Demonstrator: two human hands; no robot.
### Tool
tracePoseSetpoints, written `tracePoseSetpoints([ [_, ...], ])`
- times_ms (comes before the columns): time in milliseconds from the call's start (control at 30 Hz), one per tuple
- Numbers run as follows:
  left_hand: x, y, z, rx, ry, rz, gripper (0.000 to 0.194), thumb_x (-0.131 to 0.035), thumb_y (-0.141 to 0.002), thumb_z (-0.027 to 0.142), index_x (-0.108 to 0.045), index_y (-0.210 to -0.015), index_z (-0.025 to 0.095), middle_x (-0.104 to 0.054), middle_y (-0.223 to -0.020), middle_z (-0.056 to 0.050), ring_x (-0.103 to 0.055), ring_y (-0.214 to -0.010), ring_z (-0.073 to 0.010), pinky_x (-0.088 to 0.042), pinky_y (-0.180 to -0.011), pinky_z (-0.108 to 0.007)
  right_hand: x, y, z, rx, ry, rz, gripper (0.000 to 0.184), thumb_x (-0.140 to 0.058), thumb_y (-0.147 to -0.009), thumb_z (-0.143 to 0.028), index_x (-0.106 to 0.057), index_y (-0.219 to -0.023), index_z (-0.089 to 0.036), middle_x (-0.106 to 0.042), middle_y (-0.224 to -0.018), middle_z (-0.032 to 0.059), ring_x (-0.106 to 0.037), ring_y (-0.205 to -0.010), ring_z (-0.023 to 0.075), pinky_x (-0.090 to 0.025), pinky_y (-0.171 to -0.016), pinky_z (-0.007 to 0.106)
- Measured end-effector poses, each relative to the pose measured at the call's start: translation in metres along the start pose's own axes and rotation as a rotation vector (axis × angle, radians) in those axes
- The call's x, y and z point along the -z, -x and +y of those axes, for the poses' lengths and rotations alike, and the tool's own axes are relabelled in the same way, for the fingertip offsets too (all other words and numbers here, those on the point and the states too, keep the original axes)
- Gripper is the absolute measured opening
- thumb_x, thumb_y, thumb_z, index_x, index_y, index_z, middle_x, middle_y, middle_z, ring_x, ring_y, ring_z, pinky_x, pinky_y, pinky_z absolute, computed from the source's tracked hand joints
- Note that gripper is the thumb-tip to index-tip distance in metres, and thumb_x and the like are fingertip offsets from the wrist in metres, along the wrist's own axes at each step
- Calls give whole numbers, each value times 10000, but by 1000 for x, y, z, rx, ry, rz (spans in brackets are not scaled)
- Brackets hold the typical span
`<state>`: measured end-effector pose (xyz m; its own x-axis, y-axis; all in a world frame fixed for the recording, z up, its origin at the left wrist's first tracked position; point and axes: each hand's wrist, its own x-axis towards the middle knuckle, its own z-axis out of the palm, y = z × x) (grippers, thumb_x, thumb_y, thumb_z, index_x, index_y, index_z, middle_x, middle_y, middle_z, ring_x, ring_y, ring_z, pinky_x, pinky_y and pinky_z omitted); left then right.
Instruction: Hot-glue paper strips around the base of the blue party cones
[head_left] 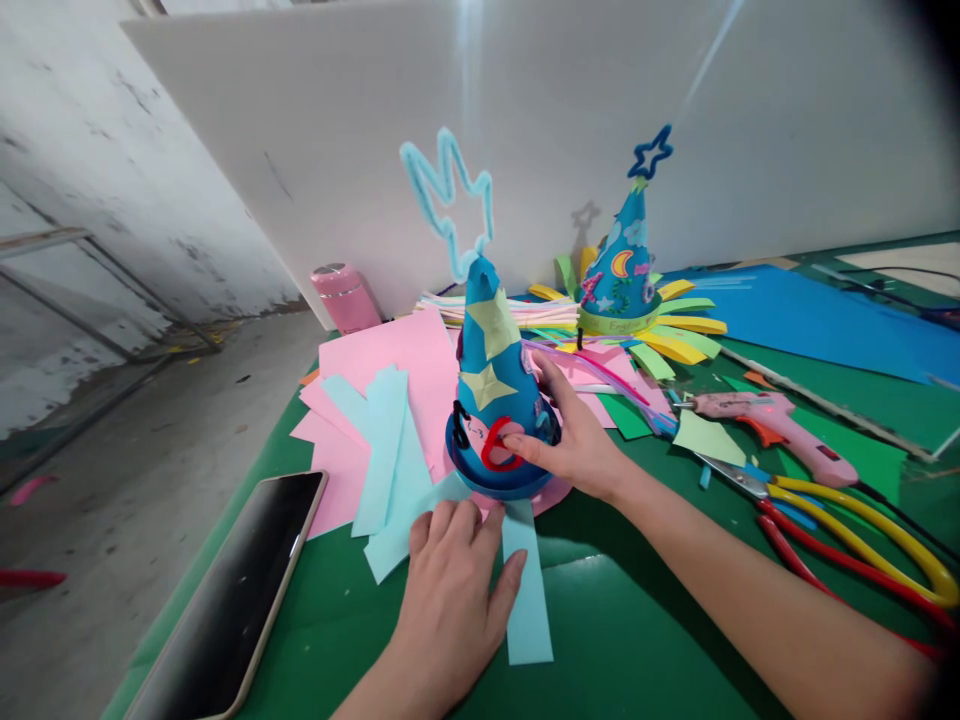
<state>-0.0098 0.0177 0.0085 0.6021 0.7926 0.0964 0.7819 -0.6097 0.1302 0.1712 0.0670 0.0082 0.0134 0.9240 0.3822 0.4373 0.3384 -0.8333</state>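
Observation:
A blue paper cone hat point(480, 345) stands upright on the green table, with pale yellow stars, a red pipe-cleaner loop point(499, 445) and a blue brim. From its tip rises a bent light-blue pipe cleaner point(450, 195). My right hand point(581, 440) grips the hat low on its right side, thumb in front and the other fingers around the back. Just in front of the brim lies my left hand point(457, 575), knuckles bent and thumb apart, beside light-blue paper strips point(529, 590). Its fingertips are partly hidden; no held object shows.
A second cone hat point(622, 265) with a fringed brim stands behind. At right lie a pink glue gun point(780, 420) and scissors point(862, 520) with red and yellow handles. A phone point(232, 600) rests at the left table edge, near pink paper point(397, 345) and a pink flask point(346, 298).

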Motion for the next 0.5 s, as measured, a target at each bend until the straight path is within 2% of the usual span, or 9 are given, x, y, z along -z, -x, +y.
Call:
tracePoseSetpoints([
  [233, -1, -1, -1, -5, -6, 9, 317, -392, -831, 324, -543, -1059, 162, -510, -828, -82, -460, -808, -249, -377, -701, -407, 0, -1, 1, -5, 6, 0, 892, -630, -655, -463, -142, -1355, -203, -339, -1320, 104, -336, -1201, 246, -332, -958, 402],
  [500, 1, 2, -5, 13, -39, 84, 290, -419, -821, 331, -577, -1000, 165, -528, -803, -77, -466, -802, -243, -376, -712, -404, 1, 1, 0, -12, 2, -1, 885, -625, -660, -468, -144, -1354, -202, -337, -1322, 104, -332, -1203, 241, -327, -963, 395],
])
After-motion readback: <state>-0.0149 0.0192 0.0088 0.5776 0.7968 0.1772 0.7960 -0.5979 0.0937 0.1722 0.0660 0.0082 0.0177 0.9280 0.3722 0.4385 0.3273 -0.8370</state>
